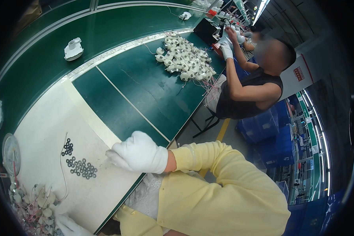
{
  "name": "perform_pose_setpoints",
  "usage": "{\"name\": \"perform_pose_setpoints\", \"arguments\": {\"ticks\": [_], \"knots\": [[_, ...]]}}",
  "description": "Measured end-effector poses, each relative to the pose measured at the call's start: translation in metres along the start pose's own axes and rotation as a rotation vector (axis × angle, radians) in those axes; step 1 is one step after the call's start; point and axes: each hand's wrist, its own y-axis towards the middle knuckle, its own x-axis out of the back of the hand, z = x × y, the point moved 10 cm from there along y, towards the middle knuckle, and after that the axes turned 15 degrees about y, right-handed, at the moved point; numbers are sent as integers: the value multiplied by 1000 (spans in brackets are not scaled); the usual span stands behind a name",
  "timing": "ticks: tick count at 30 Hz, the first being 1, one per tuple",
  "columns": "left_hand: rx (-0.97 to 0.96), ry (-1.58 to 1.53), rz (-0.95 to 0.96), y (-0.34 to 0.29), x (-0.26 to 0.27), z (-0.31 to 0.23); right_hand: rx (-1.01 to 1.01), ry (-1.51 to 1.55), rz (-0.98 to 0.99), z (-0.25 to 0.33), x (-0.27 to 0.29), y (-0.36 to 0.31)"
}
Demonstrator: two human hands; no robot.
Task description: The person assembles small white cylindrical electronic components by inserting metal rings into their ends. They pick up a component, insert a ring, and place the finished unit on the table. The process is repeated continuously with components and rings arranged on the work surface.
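Observation:
My right hand [139, 153], in a white glove, is over the near edge of the pale work surface. Its fingers are curled together, and anything inside them is hidden. My left hand [70, 226], also gloved in white, shows only in part at the bottom left. It is beside a heap of small cream-coloured motors with thin wires [37, 206], and its fingers cannot be made out clearly. Between the hands and the far side lie several small dark rings [82, 168], with a smaller cluster of rings [68, 147] beyond. A thin wire [64, 177] runs past them.
Across the green bench section [133, 90] is another large heap of cream motors [187, 59]. A white housing [73, 50] rests on the green strip [39, 67] behind. A round clear dish [11, 153] stands far left. At right sits a gloved co-worker [255, 86], near blue crates [271, 145].

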Motion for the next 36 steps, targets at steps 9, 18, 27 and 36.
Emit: {"name": "perform_pose_setpoints", "arguments": {"ticks": [9, 18, 27, 36], "knots": [[190, -197, 132, -15, -14, 30, -175, 65, -40, -68, 41, 29], [175, -248, 249, -13, -25, 25, -136, -2, 97, -10, 67, 18], [168, -219, 247, -10, -23, 26, 113, -48, -33, 38, 68, 54], [96, -48, 157, -12, -41, 67, 72, 99, -106, 32, 63, 59]]}}
